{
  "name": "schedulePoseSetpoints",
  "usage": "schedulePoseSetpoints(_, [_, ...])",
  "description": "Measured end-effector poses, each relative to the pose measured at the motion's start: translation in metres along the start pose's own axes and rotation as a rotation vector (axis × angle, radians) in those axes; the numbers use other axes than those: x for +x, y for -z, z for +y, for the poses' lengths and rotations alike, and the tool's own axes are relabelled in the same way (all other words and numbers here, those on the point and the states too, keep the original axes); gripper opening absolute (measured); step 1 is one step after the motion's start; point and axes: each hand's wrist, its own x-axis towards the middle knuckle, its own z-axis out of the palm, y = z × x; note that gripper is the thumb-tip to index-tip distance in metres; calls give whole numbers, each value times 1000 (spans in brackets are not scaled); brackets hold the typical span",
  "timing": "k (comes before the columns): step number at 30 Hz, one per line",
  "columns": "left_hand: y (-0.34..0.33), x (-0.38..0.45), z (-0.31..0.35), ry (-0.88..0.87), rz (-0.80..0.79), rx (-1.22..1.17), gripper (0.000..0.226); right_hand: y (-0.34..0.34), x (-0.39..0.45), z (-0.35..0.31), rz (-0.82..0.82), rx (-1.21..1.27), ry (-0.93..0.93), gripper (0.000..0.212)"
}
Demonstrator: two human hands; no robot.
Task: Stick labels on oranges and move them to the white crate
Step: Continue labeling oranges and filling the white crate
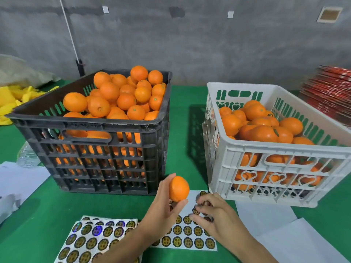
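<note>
My left hand (pixel 163 204) grips an orange (pixel 179 188) between thumb and fingers, just above the green table in front of the black crate (pixel 98 149). That crate is heaped with oranges. My right hand (pixel 210 211) rests curled on a sheet of round gold-and-black labels (pixel 188 236), its fingertips pinching at a label on the sheet's upper part. The white crate (pixel 275 158) stands to the right, partly filled with oranges, some bearing labels.
More label sheets (pixel 91 238) lie at the near left. White backing papers (pixel 281 230) lie at the near right and far left. Yellow material (pixel 13 99) and a clear bottle (pixel 26 154) sit left; red stacked cartons (pixel 330 92) stand at the far right.
</note>
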Motion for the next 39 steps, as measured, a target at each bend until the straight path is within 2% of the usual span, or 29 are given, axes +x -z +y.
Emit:
schedulePoseSetpoints(5, [0, -1, 4, -51, -4, 77, 76, 5, 4, -10, 46, -177, 115, 15])
schedulePoseSetpoints(7, [0, -2, 5, -51, -10, 93, 77, 7, 4, -10, 37, -206, 135, 25])
schedulePoseSetpoints(10, [1, -2, 6, -54, -5, 115, 78, 8, 1, -10, 5, -123, 53, 57])
schedulePoseSetpoints(12, [1, -2, 7, -42, -1, 120, 77, 8, 1, -10, -34, -35, 24, 62])
schedulePoseSetpoints(15, [0, -3, 7, -39, -3, 105, 77, 5, -1, -11, -31, 108, -40, 48])
schedulePoseSetpoints(19, [0, -3, 7, -34, -2, 99, 78, 3, 1, -14, 42, 397, -298, 15])
schedulePoseSetpoints(24, [1, -2, 5, -31, 2, 103, 78, 0, 7, -14, 87, 451, -405, 20])
schedulePoseSetpoints(26, [2, -2, 4, -38, 8, 82, 78, 0, 9, -18, 158, 425, -418, 20])
schedulePoseSetpoints(29, [6, -2, 5, -3, 45, -27, 77, 8, 17, -30, 362, 283, -342, 17])
schedulePoseSetpoints(31, [9, 2, 15, 5, 75, -99, 78, 20, 27, -42, 481, 114, -189, 13])
schedulePoseSetpoints(34, [15, 13, 47, -33, 116, -151, 75, 41, 43, -66, 575, -50, -12, 13])
schedulePoseSetpoints(37, [27, 33, 93, -60, 215, -171, 75, 70, 56, -90, 707, -128, 51, 25])
schedulePoseSetpoints(39, [35, 45, 126, -122, 301, -117, 73, 91, 65, -106, 742, -127, 23, 39])
